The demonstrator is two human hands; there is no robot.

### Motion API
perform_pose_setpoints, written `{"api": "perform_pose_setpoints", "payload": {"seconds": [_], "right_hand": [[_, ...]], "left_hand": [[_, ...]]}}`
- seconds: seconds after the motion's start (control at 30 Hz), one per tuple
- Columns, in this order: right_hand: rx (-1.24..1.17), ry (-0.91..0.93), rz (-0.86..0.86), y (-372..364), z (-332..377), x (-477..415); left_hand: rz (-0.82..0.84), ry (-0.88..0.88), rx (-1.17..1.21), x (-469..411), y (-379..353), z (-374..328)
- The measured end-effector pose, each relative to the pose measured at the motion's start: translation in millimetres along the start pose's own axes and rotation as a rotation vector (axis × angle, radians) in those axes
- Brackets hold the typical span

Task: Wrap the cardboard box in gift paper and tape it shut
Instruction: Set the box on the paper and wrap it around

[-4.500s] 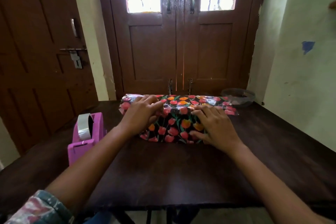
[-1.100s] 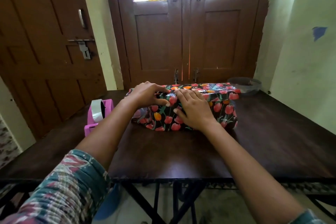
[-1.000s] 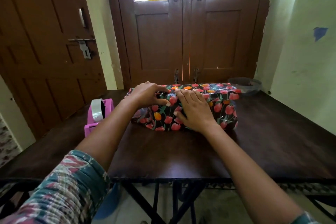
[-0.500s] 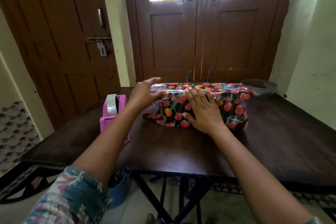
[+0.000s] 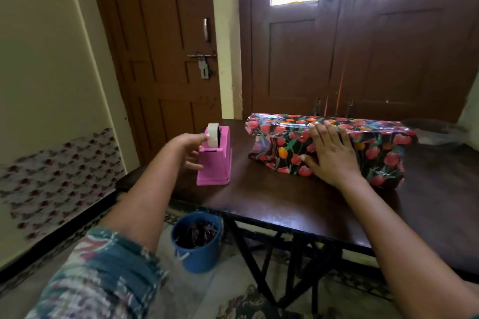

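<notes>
No brand or writing can be read anywhere. The right hand (image 5: 330,156) lies flat, its grip spread over the tulip-papered box (image 5: 363,147) on the dark worktop (image 5: 285,202), whose right edge is cut off. Well to its left, the left hand (image 5: 190,149) reaches the pink tape dispenser (image 5: 215,166), fingertips at the tape roll (image 5: 213,134); I cannot tell whether that grip pinches anything.

head view; single camera; looks forward-down, angled left; close over table (image 5: 272,204); no second view
</notes>
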State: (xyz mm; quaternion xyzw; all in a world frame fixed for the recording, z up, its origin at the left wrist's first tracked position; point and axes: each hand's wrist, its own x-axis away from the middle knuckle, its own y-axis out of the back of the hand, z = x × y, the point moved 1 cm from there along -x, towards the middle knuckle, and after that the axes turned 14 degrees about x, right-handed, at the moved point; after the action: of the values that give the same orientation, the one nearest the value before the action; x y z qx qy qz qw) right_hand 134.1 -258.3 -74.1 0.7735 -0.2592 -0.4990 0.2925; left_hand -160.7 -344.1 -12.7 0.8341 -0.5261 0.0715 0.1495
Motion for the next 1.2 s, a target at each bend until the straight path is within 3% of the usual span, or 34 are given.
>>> {"api": "perform_pose_setpoints", "payload": {"seconds": [0.23, 0.67, 0.97, 1.2], "right_hand": [[-0.009, -0.018, 0.040, 4, 0, 1], [0.018, -0.039, 0.045, 1, 3, 0], [0.014, -0.036, 0.027, -2, 4, -2], [-0.004, -0.037, 0.031, 0, 4, -2]], "left_hand": [[-0.049, 0.093, 0.119, 4, -20, -15], [-0.222, -0.118, 0.454, -10, -34, -3], [-0.180, -0.225, 0.738, 10, -33, 33], [-0.179, -0.320, 0.653, 5, -31, 67]]}}
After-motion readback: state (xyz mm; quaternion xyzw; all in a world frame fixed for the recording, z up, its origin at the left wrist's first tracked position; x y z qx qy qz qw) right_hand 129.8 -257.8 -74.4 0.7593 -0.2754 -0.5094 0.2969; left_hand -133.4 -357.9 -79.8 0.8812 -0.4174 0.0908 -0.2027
